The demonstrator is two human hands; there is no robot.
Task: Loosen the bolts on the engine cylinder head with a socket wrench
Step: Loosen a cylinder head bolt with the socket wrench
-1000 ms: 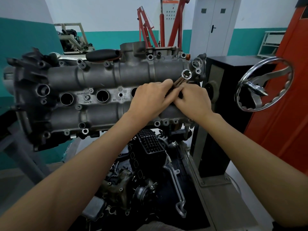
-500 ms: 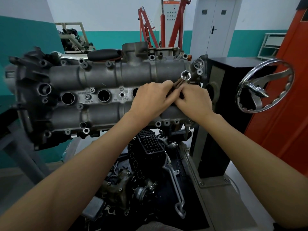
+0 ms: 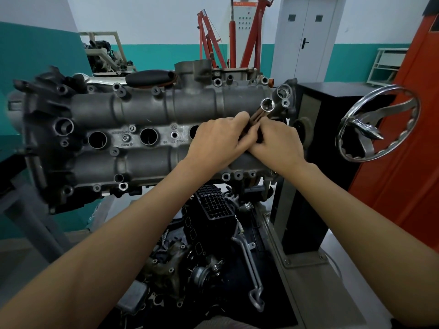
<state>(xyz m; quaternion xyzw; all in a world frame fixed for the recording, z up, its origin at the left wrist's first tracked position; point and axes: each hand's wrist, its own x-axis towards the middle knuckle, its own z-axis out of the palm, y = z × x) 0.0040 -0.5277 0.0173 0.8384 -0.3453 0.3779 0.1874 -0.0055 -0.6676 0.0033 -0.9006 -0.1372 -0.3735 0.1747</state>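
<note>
Both hands, left hand (image 3: 215, 141) and right hand (image 3: 276, 141), clamped round wrench (image 3: 257, 115) at frame centre, on cylinder head (image 3: 166, 110). Seat squarely on bolt, pull steady, no jerking.

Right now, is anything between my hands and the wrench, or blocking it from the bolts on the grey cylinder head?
Nothing between: both the left hand and right hand already grip the brown-handled socket wrench. Its ring end sticks up clear of the grey metal cylinder head; the working end is hidden beneath the hands.
</note>
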